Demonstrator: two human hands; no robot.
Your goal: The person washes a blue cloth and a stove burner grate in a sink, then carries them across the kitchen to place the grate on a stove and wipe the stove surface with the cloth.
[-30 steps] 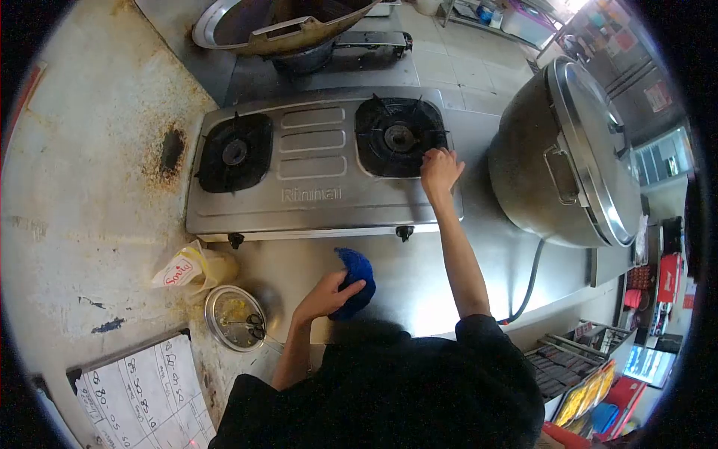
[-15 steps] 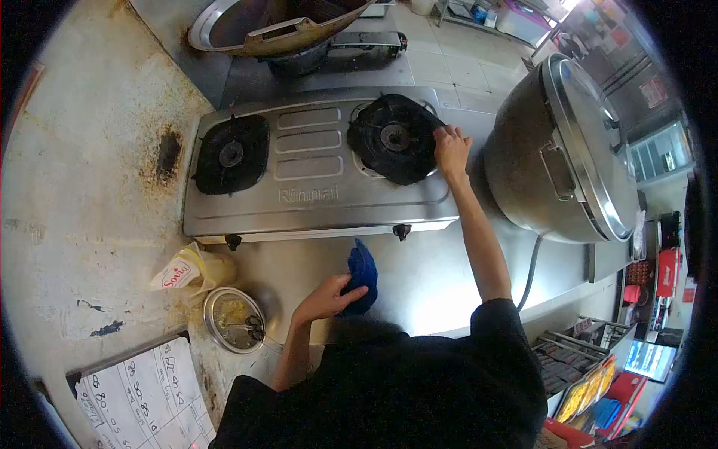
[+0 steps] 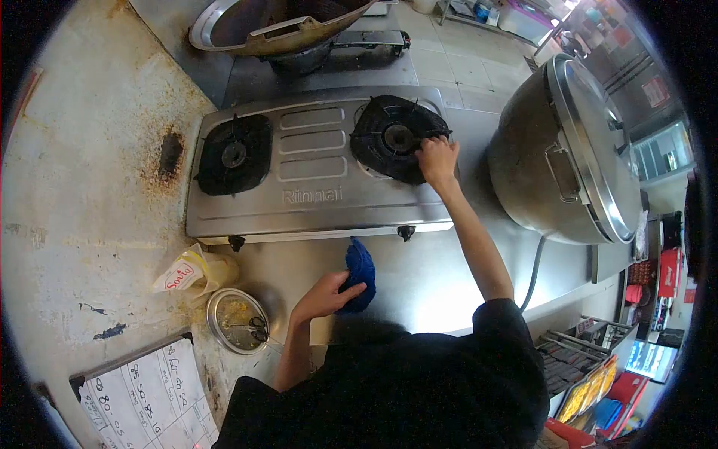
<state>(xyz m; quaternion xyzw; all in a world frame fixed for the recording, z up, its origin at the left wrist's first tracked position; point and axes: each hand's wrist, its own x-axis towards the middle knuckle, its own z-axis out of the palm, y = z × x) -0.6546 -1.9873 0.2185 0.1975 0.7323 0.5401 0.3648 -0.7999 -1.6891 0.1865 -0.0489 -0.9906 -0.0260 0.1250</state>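
Observation:
My left hand (image 3: 327,295) is closed around a folded blue cloth (image 3: 360,275), held just in front of the stove above the steel counter. My right hand (image 3: 438,161) reaches over the right side of the two-burner gas stove (image 3: 314,213). Its fingers are curled onto the black burner grate (image 3: 381,153), near the burner head (image 3: 399,137); the fingertips are partly hidden. On the left side of the stove sits a matching black grate (image 3: 213,176). Two black knobs, left (image 3: 236,243) and right (image 3: 406,233), are on the front edge.
A large lidded steel pot (image 3: 523,157) stands right of the stove, with a hose (image 3: 533,273) below it. Behind is a wok (image 3: 329,37). At left are a yellow-white packet (image 3: 183,275), a steel bowl (image 3: 213,329) holding scissors (image 3: 257,328), and a written sheet (image 3: 142,396).
My right hand has moved left from the grate's right edge toward its middle. The grate has turned slightly and sits flatter. My left hand still holds the cloth in nearly the same place.

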